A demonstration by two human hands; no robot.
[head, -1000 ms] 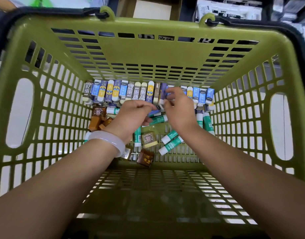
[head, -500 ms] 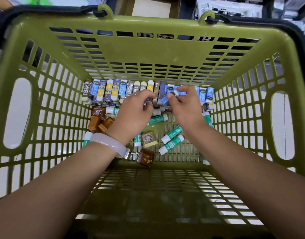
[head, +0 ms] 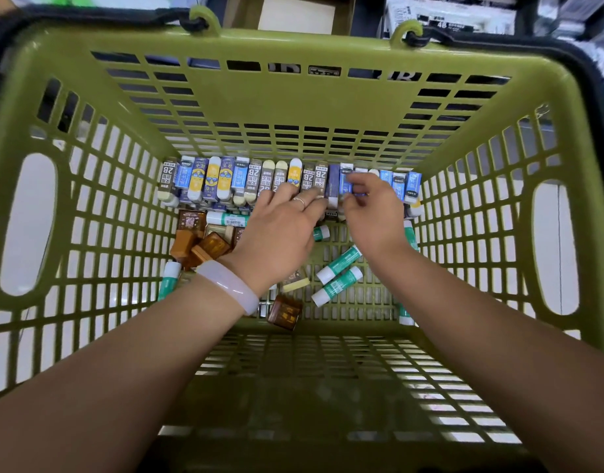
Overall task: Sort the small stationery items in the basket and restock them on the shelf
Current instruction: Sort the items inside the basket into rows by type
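Both forearms reach down into a green plastic basket [head: 293, 97], the left one wearing a pale bangle [head: 229, 284] at the wrist. Nearest on the basket floor lies a brown box [head: 284, 313], and just beyond it a pair of green-and-white glue sticks [head: 338, 278] sit side by side between the two wrists. To the left of the left hand [head: 280, 233], a heap of brown boxes [head: 201, 245] rests against another glue stick [head: 227, 219].

Farther in, a row of erasers [head: 225, 179] (sleeves in blue, yellow and grey, some printed "2B") stands packed along the far wall. The left hand lies palm down, a ring [head: 299, 200] on one finger, its fingertips laid on the grey erasers in the middle of the row; whether they grip one cannot be told. The right hand [head: 372, 213], just beside it, has thumb and fingers curled onto a blue eraser [head: 345, 180] in the same row, pinching it.

Beyond the rim, shelving with boxed stock shows blurred.
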